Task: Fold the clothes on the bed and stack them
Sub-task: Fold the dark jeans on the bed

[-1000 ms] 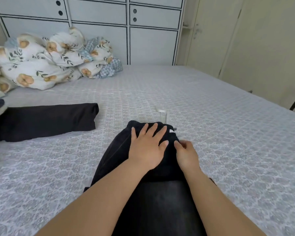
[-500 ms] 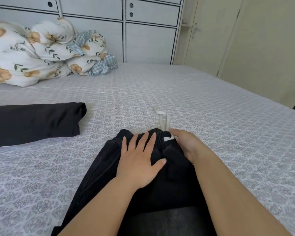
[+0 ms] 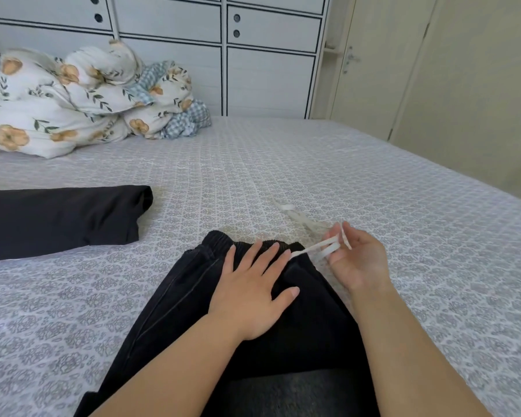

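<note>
The bed (image 3: 373, 191) has a grey sheet with a small flower pattern. Black pants (image 3: 193, 296) lie flat on it at 6 o'clock, with the waistband pointing to 12. A white string (image 3: 295, 215) lies on the sheet just past the waistband. A folded black cloth (image 3: 57, 221) rests at 9 o'clock. A bunched flowery blanket (image 3: 73, 106) sits far off at 10 o'clock.
</note>
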